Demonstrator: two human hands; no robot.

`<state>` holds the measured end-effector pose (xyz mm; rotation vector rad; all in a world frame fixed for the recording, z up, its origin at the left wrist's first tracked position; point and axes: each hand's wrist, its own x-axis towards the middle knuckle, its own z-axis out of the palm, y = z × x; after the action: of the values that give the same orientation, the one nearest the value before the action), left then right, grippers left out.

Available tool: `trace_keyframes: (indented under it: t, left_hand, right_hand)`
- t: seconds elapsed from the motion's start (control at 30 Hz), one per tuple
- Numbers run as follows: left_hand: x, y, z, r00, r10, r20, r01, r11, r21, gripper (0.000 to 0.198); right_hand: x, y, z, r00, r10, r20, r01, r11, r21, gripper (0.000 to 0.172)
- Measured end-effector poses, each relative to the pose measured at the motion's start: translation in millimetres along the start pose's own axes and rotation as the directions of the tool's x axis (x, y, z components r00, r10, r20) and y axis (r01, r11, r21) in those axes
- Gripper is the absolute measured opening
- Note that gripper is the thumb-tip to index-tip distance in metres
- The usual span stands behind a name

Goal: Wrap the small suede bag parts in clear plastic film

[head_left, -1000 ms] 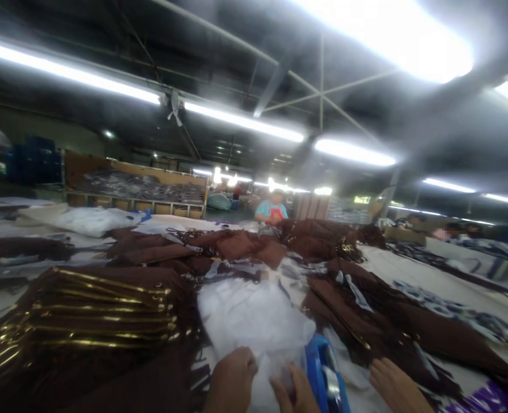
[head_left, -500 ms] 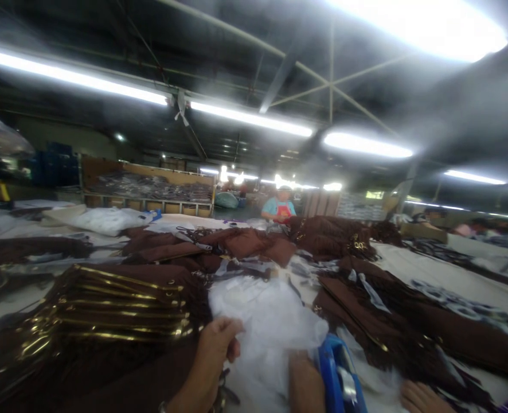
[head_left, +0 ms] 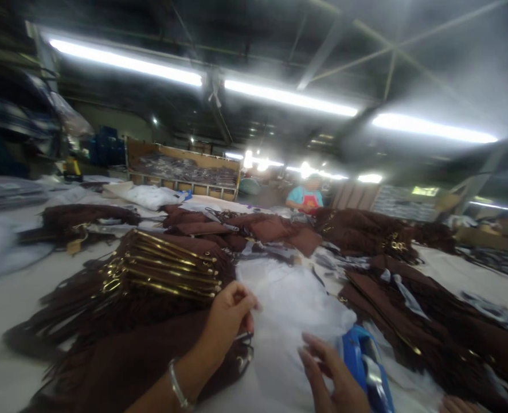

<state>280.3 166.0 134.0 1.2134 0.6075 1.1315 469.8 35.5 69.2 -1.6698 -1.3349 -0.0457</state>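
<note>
My left hand (head_left: 232, 312), with a bracelet at the wrist, is closed in a pinch at the left edge of a pile of thin white plastic sheets or bags (head_left: 288, 292). Whatever its fingertips hold is too blurred to make out. Over the near part of that pile is my right hand (head_left: 333, 376), thumb and fingers apart with nothing in them. A blue tape dispenser (head_left: 355, 355) stands just right of it. Dark brown fabric bags with gold zippers (head_left: 172, 269) lie stacked beyond my left forearm.
More brown bags (head_left: 391, 310) spread to the right and in a heap (head_left: 357, 229) farther back. Another person's hand (head_left: 456, 405) shows at the bottom right edge. A person in a red apron (head_left: 309, 202) is across the table. A cardboard bin (head_left: 185, 169) stands behind.
The view has turned left, so things sit farther right. My right hand has come into view above the white pile, fingers apart. My left hand keeps its pinch.
</note>
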Motion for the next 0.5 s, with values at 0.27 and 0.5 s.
trace_keyframes:
  t: [0.27,0.5]
  left_hand:
    - [-25.7,11.2,-17.6,0.997,0.071,0.002,-0.071,0.993,0.089,0.020]
    - [-64.7,41.3,-67.4,0.997,-0.065,-0.048,0.070,0.992,0.108,0.028]
  right_hand:
    - [5.2,-92.9,50.6,0.944,0.074,0.323,-0.203,0.899,0.388,0.025]
    - [-41.6,-100.5,95.9,0.810,-0.027,0.586,-0.457,0.596,0.660,0.044]
